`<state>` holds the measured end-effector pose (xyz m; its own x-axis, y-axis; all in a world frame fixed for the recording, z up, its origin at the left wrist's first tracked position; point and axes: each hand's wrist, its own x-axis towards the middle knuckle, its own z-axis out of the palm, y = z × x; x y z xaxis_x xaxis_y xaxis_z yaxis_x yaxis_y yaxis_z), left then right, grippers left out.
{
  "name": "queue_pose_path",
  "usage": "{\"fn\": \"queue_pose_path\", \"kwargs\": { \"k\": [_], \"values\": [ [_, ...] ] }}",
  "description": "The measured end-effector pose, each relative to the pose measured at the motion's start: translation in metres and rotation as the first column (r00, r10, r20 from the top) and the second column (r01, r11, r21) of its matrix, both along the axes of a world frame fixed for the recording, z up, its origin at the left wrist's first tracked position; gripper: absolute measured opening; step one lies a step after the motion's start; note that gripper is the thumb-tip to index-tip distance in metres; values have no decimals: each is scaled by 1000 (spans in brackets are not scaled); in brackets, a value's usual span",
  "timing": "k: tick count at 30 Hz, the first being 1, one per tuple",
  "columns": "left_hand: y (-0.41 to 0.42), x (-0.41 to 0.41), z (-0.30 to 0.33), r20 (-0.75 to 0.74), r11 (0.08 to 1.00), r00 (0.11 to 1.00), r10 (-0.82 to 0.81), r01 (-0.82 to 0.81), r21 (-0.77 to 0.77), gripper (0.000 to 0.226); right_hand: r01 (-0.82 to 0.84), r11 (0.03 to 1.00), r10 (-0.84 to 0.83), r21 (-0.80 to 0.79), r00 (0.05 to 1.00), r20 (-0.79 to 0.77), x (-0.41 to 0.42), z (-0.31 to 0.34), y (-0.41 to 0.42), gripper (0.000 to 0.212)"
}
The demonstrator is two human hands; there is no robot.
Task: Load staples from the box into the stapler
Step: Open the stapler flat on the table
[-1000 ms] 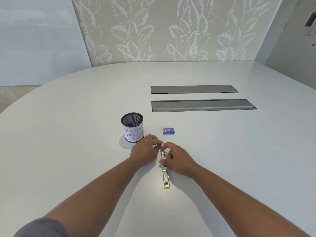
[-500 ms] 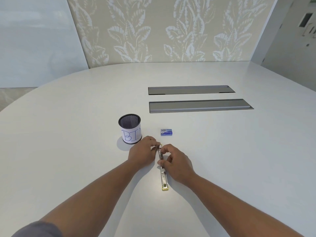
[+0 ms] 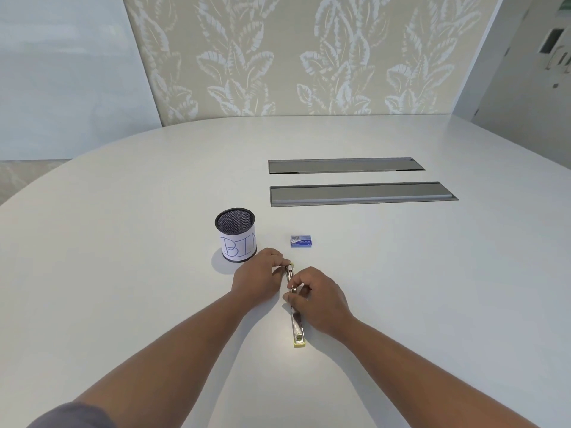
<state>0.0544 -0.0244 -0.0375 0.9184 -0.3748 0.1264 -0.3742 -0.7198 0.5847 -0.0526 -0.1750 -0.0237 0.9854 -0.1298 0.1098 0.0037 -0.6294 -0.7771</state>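
The stapler (image 3: 296,316) lies opened out flat on the bench (image 3: 123,257), its near end free. The right hand (image 3: 321,299) pinches its middle and the left hand (image 3: 261,278) pinches its far end. Beyond them sit the staple box (image 3: 301,241) and, to its left, a mesh cup (image 3: 235,234).

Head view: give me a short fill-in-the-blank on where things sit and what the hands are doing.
1. Both hands grip the ____, opened flat on the table.
2. The mesh cup carries the handwritten word ____.
3. The staple box lies to the ____ of the mesh cup.

Missing words: stapler; BIN; right.
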Motion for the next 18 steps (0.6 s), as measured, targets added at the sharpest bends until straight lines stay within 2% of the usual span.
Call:
{"fn": "queue_pose_path", "kwargs": {
  "k": [3,6,10,13,15,16,18],
  "values": [
    [0,2,1,6,1000,1000,-4,4,-14,23,-55,986,63,155,997,-45,3,7,-8,22],
    [1,3,0,8,1000,1000,-5,5,-20,23,-95,921,156,378,978,-136,6,15,-16,14],
    [3,4,-1,0,999,1000,-24,24,-43,21,1,839,139,545,966,-217,12,22,-18,18],
    [2,5,1,-3,999,1000,-31,31,-39,22,95,864,47,495,963,-266,20,23,-18,14],
    [2,5,1,-7,999,999,-31,31,-37,22,87,910,30,406,962,-273,23,21,-17,24],
    [2,4,0,-9,999,999,-31,31,-37,22,53,946,30,320,967,-252,24,21,-17,30],
    [2,4,0,-10,999,999,-34,33,-34,22,-54,998,60,38,984,-170,27,21,-17,41]
  ]
}}
